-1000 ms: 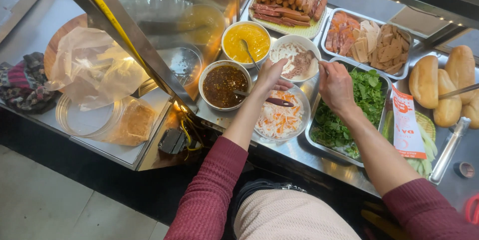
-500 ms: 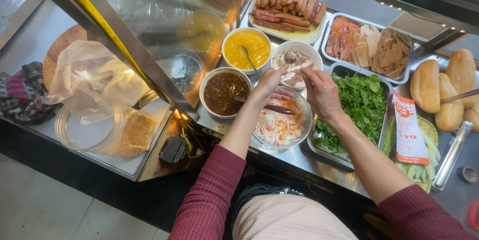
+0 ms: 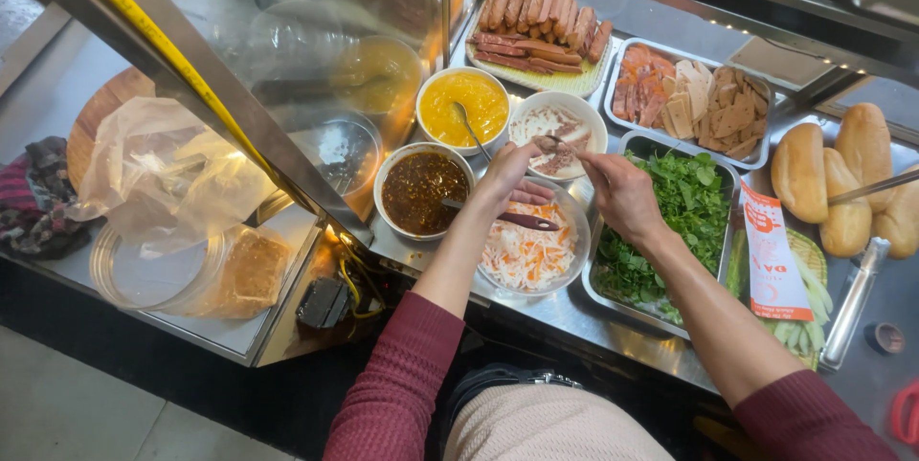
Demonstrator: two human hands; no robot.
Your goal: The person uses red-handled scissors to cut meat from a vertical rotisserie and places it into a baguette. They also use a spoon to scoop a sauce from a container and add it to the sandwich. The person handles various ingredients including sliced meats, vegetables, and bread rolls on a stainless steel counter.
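While I watch from the head camera, my left hand (image 3: 509, 174) and right hand (image 3: 620, 195) meet over the white bowl (image 3: 558, 123) of pale meat at 12 o'clock. Both pinch a thin strip of meat (image 3: 560, 147) between fingertips, perhaps to pull it apart. At 6 o'clock sits the bowl of shredded pickles (image 3: 529, 252), with red tongs (image 3: 517, 219) resting across its rim. Greens (image 3: 675, 222) lie at 3 o'clock.

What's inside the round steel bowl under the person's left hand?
The round steel bowl holds shredded white and orange vegetables with a dark utensil across them. The left hand covers its far edge.
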